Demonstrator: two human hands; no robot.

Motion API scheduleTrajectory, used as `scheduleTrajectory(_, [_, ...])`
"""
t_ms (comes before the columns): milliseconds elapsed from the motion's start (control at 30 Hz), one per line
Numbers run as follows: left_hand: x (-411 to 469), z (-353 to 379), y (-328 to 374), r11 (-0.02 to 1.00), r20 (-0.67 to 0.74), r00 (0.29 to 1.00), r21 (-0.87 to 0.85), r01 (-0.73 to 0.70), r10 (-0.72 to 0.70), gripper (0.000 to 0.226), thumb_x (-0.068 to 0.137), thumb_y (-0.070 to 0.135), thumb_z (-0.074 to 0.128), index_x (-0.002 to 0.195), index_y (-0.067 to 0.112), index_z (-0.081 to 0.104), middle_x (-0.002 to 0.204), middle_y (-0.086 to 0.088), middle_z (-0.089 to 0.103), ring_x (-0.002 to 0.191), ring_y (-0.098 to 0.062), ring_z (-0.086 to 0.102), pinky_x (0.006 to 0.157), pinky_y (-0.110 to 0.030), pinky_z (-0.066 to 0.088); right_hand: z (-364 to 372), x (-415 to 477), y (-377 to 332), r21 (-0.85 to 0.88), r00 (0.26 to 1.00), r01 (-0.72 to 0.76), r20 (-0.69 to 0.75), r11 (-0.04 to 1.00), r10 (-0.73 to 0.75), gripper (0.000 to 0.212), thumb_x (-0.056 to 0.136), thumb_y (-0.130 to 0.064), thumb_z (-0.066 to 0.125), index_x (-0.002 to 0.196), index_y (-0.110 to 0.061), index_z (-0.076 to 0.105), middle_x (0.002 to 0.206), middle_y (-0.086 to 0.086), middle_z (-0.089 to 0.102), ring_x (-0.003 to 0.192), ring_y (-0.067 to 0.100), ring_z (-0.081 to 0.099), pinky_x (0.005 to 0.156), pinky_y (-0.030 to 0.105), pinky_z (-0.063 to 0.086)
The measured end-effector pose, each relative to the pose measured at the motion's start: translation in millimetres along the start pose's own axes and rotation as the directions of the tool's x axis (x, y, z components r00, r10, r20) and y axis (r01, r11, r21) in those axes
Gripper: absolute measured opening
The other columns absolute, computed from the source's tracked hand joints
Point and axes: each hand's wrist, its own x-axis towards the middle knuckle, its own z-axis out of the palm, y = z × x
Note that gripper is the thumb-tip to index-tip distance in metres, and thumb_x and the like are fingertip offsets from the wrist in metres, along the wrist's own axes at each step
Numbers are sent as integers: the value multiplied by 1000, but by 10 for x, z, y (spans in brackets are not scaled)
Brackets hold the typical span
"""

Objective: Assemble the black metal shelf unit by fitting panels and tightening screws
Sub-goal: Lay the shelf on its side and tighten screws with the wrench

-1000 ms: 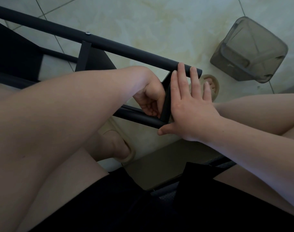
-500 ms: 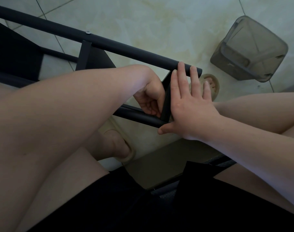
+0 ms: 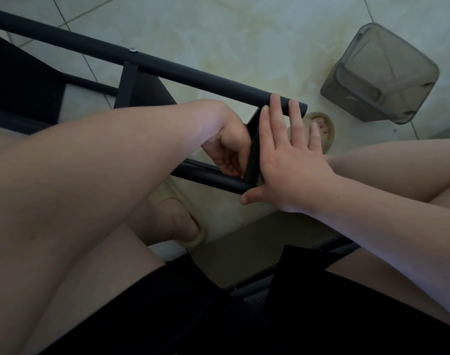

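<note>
The black shelf frame lies tilted over the floor, its long upper tube (image 3: 167, 66) running from the far left to the centre, with a screw head (image 3: 133, 49) on top. A lower tube (image 3: 206, 176) runs parallel below it. A flat black end panel (image 3: 253, 147) stands between the two tube ends. My right hand (image 3: 288, 162) presses flat against the panel's outer face, fingers straight and reaching the upper tube's end. My left hand (image 3: 230, 147) is on the panel's inner side, fingers curled at its lower edge; whether it holds anything is hidden.
A grey translucent plastic bin (image 3: 380, 75) lies on the tiled floor at the right. My feet in beige slippers (image 3: 321, 129) rest below the frame. Another panel (image 3: 128, 85) is fitted farther left on the frame. My knees and black shorts fill the foreground.
</note>
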Motion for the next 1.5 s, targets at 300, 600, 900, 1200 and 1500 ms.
scheduleTrajectory(300, [-21, -31, -23, 1000, 44, 999, -3, 19, -19, 29, 89, 4, 62, 69, 16, 80, 74, -2, 73, 63, -11, 69, 61, -23, 56, -29, 9, -21, 5, 999, -6, -54, 1000, 6, 152, 63, -75, 78, 156, -4, -19, 161, 10, -36, 151, 40, -24, 118, 69, 11])
scheduleTrajectory(600, [-18, -15, 4, 1000, 12, 1000, -18, -14, 14, 29, 89, -7, 56, 75, 9, 76, 73, -6, 72, 62, -13, 69, 60, -24, 58, -26, 11, -12, 9, 998, -8, -60, 1000, 9, 154, 61, -76, 79, 157, -6, -19, 160, 7, -37, 151, 37, -24, 118, 67, 13])
scheduleTrajectory(900, [-38, -67, 0, 997, 9, 1000, 71, -8, 7, 25, 89, 6, 64, 113, 10, 70, 93, -5, 73, 81, -16, 68, 72, -27, 56, -10, 24, 20, -14, 997, 6, -72, 1000, -7, 153, 63, -80, 73, 155, -6, -23, 160, 10, -38, 151, 39, -26, 122, 64, 3])
scheduleTrajectory(1200, [-35, -75, 45, 983, 56, 995, 170, 72, -82, 20, 91, 9, 63, 77, 17, 74, 76, 1, 70, 58, -8, 56, 57, -19, 39, 5, 11, -8, -48, 997, 8, -77, 999, -12, 151, 65, -81, 70, 155, -4, -23, 159, 14, -38, 150, 42, -25, 122, 66, 3])
scheduleTrajectory(1500, [-33, -103, 71, 987, 92, 992, 147, 72, -86, 13, 91, 3, 60, 96, 11, 69, 76, 1, 68, 62, -8, 57, 54, -17, 43, -2, 12, -16, -39, 998, 6, -67, 999, -9, 151, 64, -81, 71, 155, -5, -23, 160, 14, -38, 150, 42, -26, 122, 65, 4])
